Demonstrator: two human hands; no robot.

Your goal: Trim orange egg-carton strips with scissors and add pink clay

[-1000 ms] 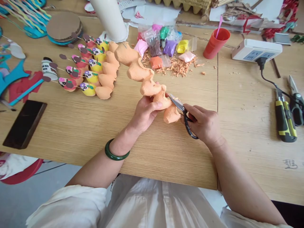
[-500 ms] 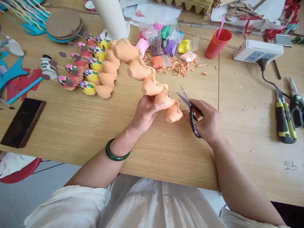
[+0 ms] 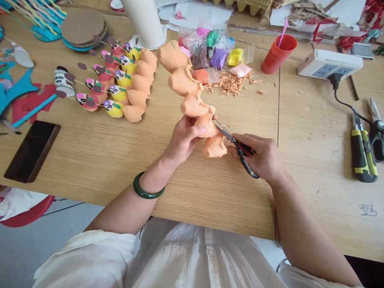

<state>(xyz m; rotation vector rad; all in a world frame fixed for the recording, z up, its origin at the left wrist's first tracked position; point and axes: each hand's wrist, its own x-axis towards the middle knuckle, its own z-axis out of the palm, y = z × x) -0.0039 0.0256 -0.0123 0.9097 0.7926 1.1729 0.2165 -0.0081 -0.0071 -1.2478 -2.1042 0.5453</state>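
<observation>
My left hand [image 3: 186, 140] grips a strip of orange egg-carton cups [image 3: 195, 105] near its lower end, thumb on top. The strip slants up and away to the left, and its right edge is ragged. In my right hand [image 3: 262, 154] is a pair of scissors [image 3: 238, 149] with black handles. Their blades lie at the strip's edge, beside the second cup from the near end; whether they bite into it I cannot tell. Orange shavings [image 3: 229, 83] lie in a heap beyond the strip.
Painted egg-carton figures [image 3: 118, 92] stand in rows at left, beside a phone [image 3: 32, 151]. Behind are bags of coloured clay [image 3: 218, 58], a red cup [image 3: 279, 54] and a white roll [image 3: 144, 24]. At right lie a power strip [image 3: 330, 66] and a yellow-black tool [image 3: 363, 154].
The scissors have moved left to the strip's edge, and their blades have come closer together. The strip has turned slightly in my left hand.
</observation>
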